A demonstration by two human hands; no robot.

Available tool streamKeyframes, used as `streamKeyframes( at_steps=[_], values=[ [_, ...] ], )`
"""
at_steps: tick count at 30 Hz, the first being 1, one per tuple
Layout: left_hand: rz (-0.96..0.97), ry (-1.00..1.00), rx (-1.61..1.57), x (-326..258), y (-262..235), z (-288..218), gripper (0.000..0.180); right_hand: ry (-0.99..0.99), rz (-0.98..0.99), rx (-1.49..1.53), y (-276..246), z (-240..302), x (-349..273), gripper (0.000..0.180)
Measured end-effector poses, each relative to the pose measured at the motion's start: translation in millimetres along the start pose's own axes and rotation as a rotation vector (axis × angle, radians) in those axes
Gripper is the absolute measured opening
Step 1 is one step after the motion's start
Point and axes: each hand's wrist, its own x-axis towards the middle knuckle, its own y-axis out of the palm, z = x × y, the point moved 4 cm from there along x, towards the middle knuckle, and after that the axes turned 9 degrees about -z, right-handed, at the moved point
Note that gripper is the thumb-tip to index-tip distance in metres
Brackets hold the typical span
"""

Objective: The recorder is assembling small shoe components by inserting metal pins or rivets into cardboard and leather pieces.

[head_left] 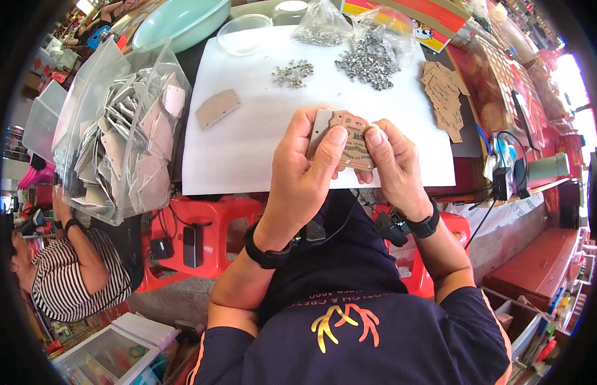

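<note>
Over the front part of the white sheet point(247, 157), both hands hold a small stack. It is a brown printed tag point(357, 142) lying over a flat grey piece point(321, 125) with small holes. My left hand point(311, 151) is closed on the left side, its thumb pressed on the tag. My right hand point(396, 160) pinches the tag's right edge, thumb on top. The fingers beneath are mostly hidden. Farther off lie a small group of shiny metal studs point(293, 74) and a bigger heap of them point(369, 64). One loose greyish-tan piece point(218, 109) rests at left.
A clear plastic bin point(122, 70) full of grey pieces stands at left. Brown tags point(443, 96) are piled at right. Behind are a pale green basin point(183, 25), a clear plastic bag point(321, 25) and a colourful carton point(433, 19). Another person point(80, 269) sits at left.
</note>
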Motion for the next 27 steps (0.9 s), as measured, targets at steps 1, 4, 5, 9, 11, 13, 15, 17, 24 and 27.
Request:
streamKeyframes(
  at_steps=[1,4,5,9,11,13,15,17,24,27],
  values=[
    [-0.006,0.001,0.002,0,0,0,0.020,-0.006,0.001,0.008,1,-1,1,0.032],
    [-0.037,-0.054,-0.060,0,-1,2,0.021,0.000,0.008,-0.007,-1,-7,2,0.032],
    [-0.047,-0.043,-0.065,-1,-2,3,0.021,0.001,0.012,-0.004,0,-8,3,0.032],
    [-0.067,0.007,0.034,-1,-6,3,0.020,0.012,0.004,0.000,4,-9,5,0.033],
    [-0.069,0.029,0.044,0,-7,4,0.020,0.026,-0.003,0.009,5,-10,6,0.033],
    [-0.067,0.051,0.052,0,-9,7,0.020,0.042,-0.011,-0.021,5,-13,7,0.033],
    [-0.085,0.017,0.085,1,-15,14,0.020,0.058,-0.011,-0.053,6,-16,8,0.033],
    [-0.105,-0.043,0.010,1,-21,25,0.019,0.074,-0.006,-0.098,10,-17,9,0.033],
    [-0.112,-0.129,-0.074,-3,-44,47,0.017,0.142,0.216,-0.339,10,-29,23,0.037],
    [-0.133,-0.143,-0.068,0,-49,50,0.016,0.216,0.299,-0.356,-4,-31,37,0.039]
  ],
)
